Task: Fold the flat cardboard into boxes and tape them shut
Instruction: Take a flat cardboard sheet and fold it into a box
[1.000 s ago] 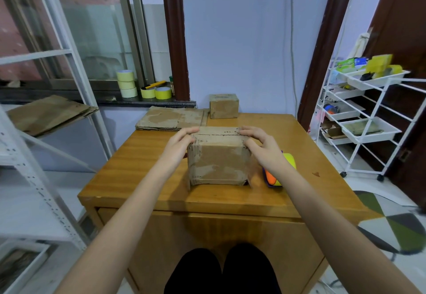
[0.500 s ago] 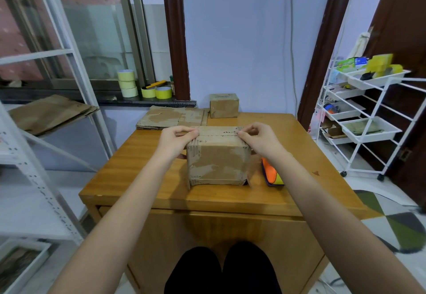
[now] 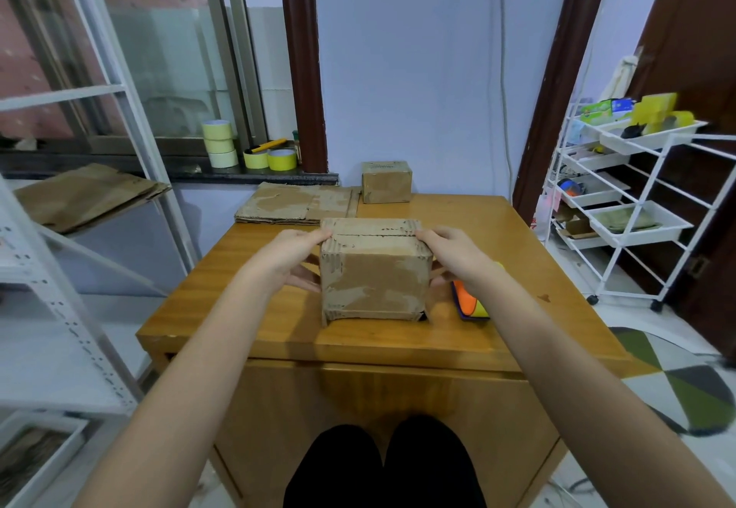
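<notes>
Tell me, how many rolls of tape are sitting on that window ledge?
5. Three pale yellow rolls stand stacked: top, middle, bottom. Two brighter yellow rolls lie side by side to their right: one, the other. More could be hidden behind them.

Head-worn view, looking forward-down, table (image 3: 255, 332) close.

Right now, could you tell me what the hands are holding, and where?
Both hold the cardboard box: left hand on its left side, right hand on its right, near the top.
</notes>
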